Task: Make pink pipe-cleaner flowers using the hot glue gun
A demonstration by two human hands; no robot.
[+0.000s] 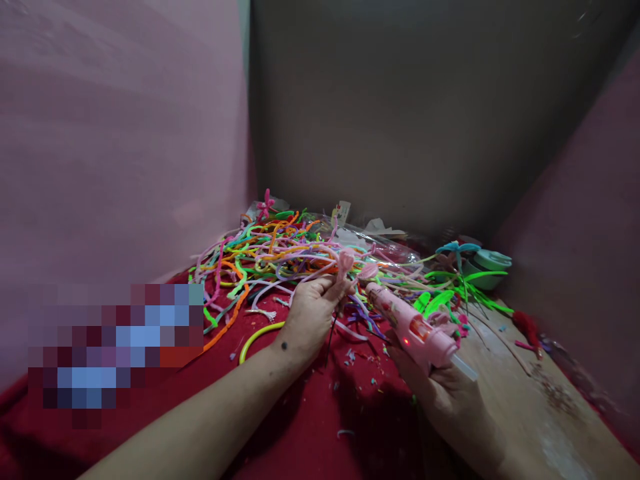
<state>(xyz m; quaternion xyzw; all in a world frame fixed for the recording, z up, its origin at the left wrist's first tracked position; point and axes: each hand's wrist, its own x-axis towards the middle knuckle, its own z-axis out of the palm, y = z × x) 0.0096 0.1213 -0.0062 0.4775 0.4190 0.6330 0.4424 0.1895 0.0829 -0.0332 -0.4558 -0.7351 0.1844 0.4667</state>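
Note:
My left hand (311, 319) is closed in a pinch on a pink pipe-cleaner flower (346, 261), whose dark thin stem hangs below the fingers. In my right hand (447, 393) is a pink hot glue gun (413, 328) with a small red light lit and a clear glue stick (464, 367) poking out of its back. The gun's nozzle end points up and left, close to a second pink fuzzy petal piece (369, 272) beside the flower. Whether the nozzle touches that piece I cannot tell.
Beyond my hands spreads a tangled heap of coloured pipe cleaners (280, 250). Green leaf pieces (440, 302), a blue flower (459, 247) and a mint-coloured object (487, 263) lie at the right. Scraps dot the red cloth (300, 427); a wooden board (545, 413) is at right. Walls enclose the back and sides.

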